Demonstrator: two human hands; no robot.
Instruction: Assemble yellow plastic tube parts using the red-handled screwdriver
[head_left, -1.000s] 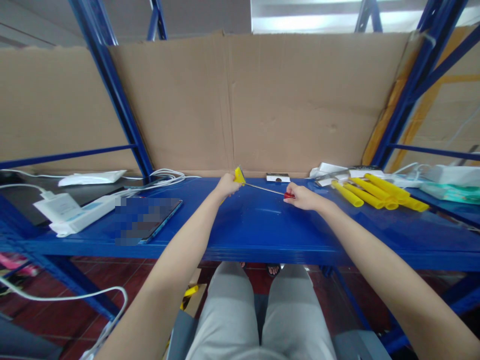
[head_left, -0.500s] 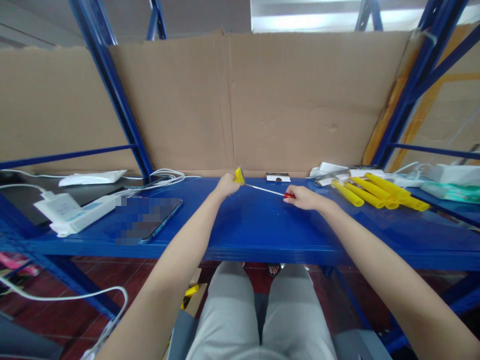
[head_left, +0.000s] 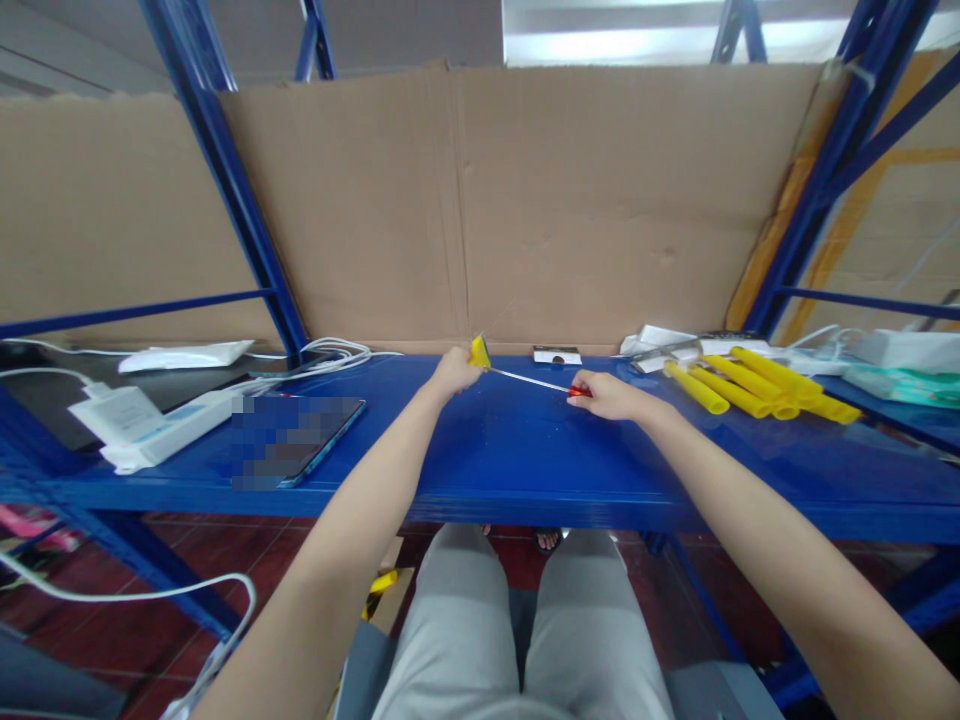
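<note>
1. Two hands over smooth blue metal shelf, near its back edge.
2. Left hand closed around small yellow plastic piece.
3. Right hand pinching thin red-handled steel screwdriver, tip meeting that piece.
4. Glossy yellow plastic tubes toward right edge.

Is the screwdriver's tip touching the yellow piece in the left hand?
Cannot tell. In the head view the screwdriver, held by the right hand, runs its shaft up to the yellow piece gripped in the left hand, but the meeting point is too small to resolve.

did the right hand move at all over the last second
No. The right hand holds the red-handled screwdriver at the same spot on the blue shelf, just left of the yellow tubes.
</note>
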